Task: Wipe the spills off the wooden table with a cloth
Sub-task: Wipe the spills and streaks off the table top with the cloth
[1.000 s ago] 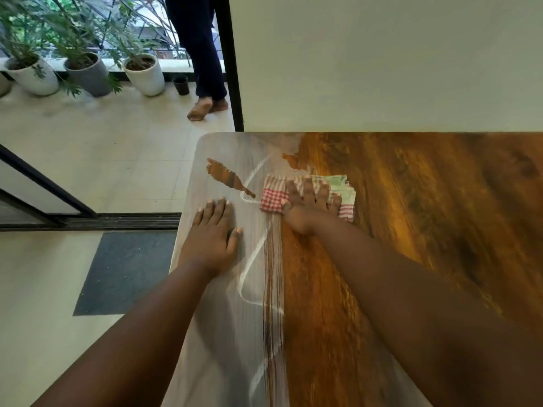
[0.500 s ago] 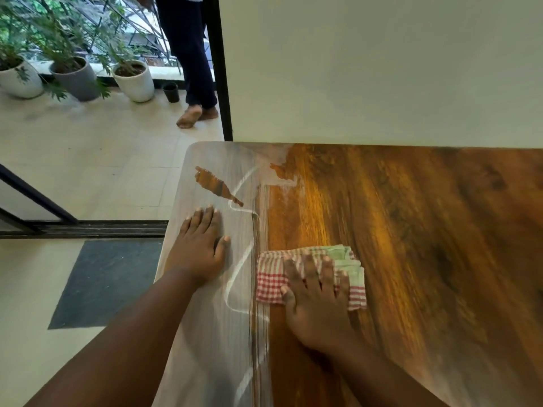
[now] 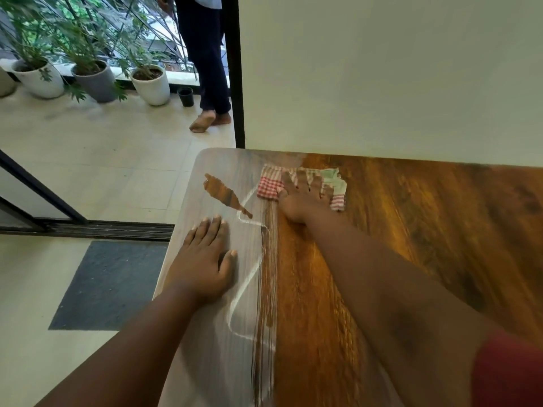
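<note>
A folded cloth (image 3: pixel 269 183), red-and-white checked with a green part, lies at the far edge of the wooden table (image 3: pixel 426 230), close to the wall. My right hand (image 3: pixel 302 198) presses flat on it with fingers spread. A pale, milky film of spill (image 3: pixel 223 333) covers the table's left strip, with streaks where it meets the wiped brown wood. My left hand (image 3: pixel 205 265) rests flat on that wet strip near the left edge, holding nothing.
A cream wall (image 3: pixel 382 77) stands right behind the table. On the left, the tiled floor holds a dark mat (image 3: pixel 111 283) and a sliding-door track. A person (image 3: pixel 205 60) stands in the doorway beside several potted plants (image 3: pixel 150 83).
My right hand pulled the cloth toward me along the spill's edge, then pushed it back to the table's far edge. My left hand stayed flat in place.
</note>
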A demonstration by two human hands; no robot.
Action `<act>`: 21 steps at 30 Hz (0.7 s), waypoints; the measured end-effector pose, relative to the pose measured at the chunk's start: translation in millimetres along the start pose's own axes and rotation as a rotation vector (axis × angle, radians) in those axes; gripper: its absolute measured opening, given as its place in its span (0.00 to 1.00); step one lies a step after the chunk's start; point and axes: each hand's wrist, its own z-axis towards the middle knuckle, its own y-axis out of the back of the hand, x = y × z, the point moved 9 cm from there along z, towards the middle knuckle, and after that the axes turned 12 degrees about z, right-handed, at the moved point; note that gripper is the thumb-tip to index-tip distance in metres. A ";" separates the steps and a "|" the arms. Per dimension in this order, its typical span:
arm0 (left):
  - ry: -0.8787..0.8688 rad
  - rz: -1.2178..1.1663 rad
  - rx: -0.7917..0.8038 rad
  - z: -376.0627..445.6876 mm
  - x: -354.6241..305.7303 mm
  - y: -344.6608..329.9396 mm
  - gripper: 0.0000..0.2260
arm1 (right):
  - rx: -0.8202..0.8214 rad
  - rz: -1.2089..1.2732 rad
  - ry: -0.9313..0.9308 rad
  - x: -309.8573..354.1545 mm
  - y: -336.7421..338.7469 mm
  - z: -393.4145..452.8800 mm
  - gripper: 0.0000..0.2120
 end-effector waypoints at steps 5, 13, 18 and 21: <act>0.006 -0.004 -0.001 -0.6 -0.1 1.8 0.31 | -0.049 -0.005 0.077 -0.3 3.5 -0.7 0.26; 0.007 -0.016 0.005 0.0 2.4 -2.3 0.33 | -0.125 0.076 0.141 -24.1 -3.3 -70.7 0.28; 0.013 -0.029 0.008 0.0 3.2 -2.1 0.32 | -0.302 0.086 0.110 -16.6 14.6 -74.5 0.19; 0.018 -0.018 0.006 0.1 2.9 -0.2 0.31 | -0.348 -0.025 0.080 -11.6 20.6 -58.5 0.17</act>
